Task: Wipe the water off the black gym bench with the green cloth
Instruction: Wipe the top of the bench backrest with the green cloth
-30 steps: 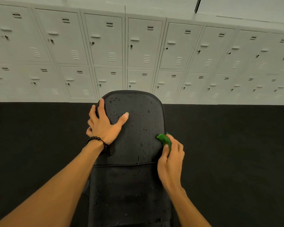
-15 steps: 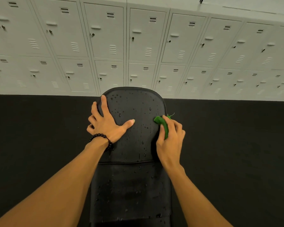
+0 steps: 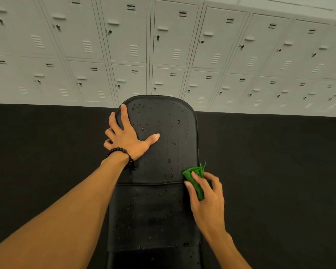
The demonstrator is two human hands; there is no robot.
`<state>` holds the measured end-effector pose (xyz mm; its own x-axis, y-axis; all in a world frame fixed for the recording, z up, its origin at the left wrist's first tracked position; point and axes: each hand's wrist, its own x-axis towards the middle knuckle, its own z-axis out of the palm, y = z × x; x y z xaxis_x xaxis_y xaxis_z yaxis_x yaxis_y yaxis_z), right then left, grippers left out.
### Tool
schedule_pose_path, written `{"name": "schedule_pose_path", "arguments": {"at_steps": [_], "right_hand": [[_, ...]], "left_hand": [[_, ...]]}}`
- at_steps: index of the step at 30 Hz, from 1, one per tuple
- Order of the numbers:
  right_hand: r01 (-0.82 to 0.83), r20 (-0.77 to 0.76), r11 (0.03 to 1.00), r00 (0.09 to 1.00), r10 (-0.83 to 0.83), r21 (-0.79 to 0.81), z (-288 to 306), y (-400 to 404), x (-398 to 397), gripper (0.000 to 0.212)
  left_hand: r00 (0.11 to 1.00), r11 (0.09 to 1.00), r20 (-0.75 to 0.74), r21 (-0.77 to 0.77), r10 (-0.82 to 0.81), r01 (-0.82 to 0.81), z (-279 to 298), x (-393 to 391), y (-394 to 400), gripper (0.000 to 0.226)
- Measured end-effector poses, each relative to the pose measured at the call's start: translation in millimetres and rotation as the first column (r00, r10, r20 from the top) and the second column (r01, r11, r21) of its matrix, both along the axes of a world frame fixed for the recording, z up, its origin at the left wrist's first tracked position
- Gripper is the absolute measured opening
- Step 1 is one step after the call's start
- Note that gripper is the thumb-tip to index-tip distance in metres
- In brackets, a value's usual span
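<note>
Black vinyl gym bench (image 3: 159, 152) runs up the middle of the head view, far end rounded, a seam crossing the pad about halfway up. Water droplets (image 3: 169, 161) are scattered over both sections, denser on the upper pad and along its right side.

Left hand (image 3: 127, 137) lies flat on the upper-left part of the pad, fingers spread and straight, thumb pointing right across the surface, outer fingers over the left edge. Nothing held. Black bead bracelet (image 3: 122, 154) on that wrist.

Right hand (image 3: 208, 195) sits at the bench's right edge, level with the seam. Fingers and thumb are curled round the green cloth (image 3: 196, 179), which is bunched up. A corner of it pokes out above the fingers, with a loose thread or two sticking up. Cloth's leading edge touches the pad right at the edge; how much of it is actually pressed on the surface I can't tell, since the hand covers the rest.

Floor (image 3: 47, 162) on both sides is dark matting. Grey metal lockers (image 3: 167, 45) in two rows fill the back wall behind the bench.
</note>
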<state>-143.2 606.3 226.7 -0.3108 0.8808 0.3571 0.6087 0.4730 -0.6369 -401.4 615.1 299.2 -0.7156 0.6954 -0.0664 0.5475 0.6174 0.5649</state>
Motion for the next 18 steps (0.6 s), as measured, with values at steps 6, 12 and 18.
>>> {"name": "schedule_pose_path", "arguments": {"at_steps": [6, 12, 18], "right_hand": [[0.006, 0.008, 1.000, 1.000, -0.006, 0.019, 14, 3, -12, 0.016], [0.058, 0.158, 0.998, 0.986, -0.056, -0.008, 20, -6, -7, 0.014], [-0.181, 0.288, 0.983, 0.943, 0.168, 0.019, 32, -27, -50, 0.018]], "left_hand": [[1.000, 1.000, 0.003, -0.012, -0.011, 0.011, 3, 0, -2, 0.132], [1.000, 1.000, 0.003, -0.023, -0.017, 0.017, 5, 0, -4, 0.131], [1.000, 0.999, -0.008, -0.029, -0.014, 0.014, 4, 0, -3, 0.131]]}}
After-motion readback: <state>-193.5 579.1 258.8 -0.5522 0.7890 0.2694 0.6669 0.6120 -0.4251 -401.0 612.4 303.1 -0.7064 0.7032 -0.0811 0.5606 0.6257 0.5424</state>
